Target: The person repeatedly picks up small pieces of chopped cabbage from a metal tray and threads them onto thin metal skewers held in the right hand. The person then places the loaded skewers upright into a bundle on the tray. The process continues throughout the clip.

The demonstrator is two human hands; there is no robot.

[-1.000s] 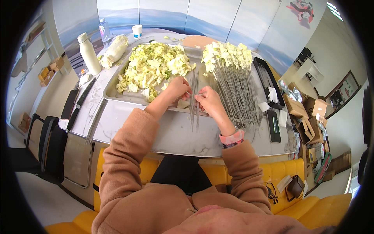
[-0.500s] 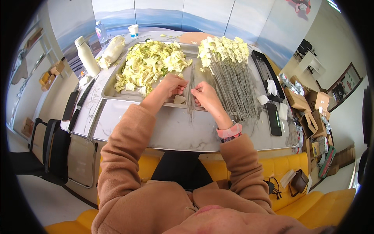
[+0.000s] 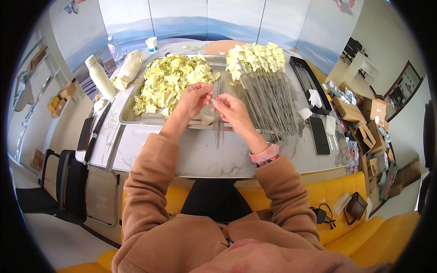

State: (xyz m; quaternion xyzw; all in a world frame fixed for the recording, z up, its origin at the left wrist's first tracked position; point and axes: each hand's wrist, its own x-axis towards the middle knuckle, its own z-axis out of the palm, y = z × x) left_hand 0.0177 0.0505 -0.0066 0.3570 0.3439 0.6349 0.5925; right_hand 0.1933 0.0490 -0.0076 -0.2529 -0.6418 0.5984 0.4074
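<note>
Over the near side of a metal tray [image 3: 136, 119], my left hand [image 3: 195, 99] and my right hand [image 3: 230, 112] nearly meet at the fingertips. Both are closed in a pinch. Something small and pale shows where the fingers meet; too little of it is visible to name. Thin metal skewers [image 3: 219, 132] lie beneath my right hand, crossing the tray's near rim. Torn cabbage leaves [image 3: 170, 84] are heaped in the tray's left part. On the right, many skewers [image 3: 268, 98] lie side by side, with cabbage pieces [image 3: 257, 59] threaded on their far ends.
Left of the tray are a knife [image 3: 96, 129], a white bottle [image 3: 101, 78], a clear bottle [image 3: 115, 50] and a wrapped cabbage [image 3: 129, 70]. A paper cup [image 3: 151, 44] stands behind. On the right lie a black box [image 3: 312, 86] and a phone [image 3: 319, 136].
My hands have come closer together and shifted slightly left, the left one rising a little. My right fingers have moved off the loose skewers' right side to meet the left fingertips.
</note>
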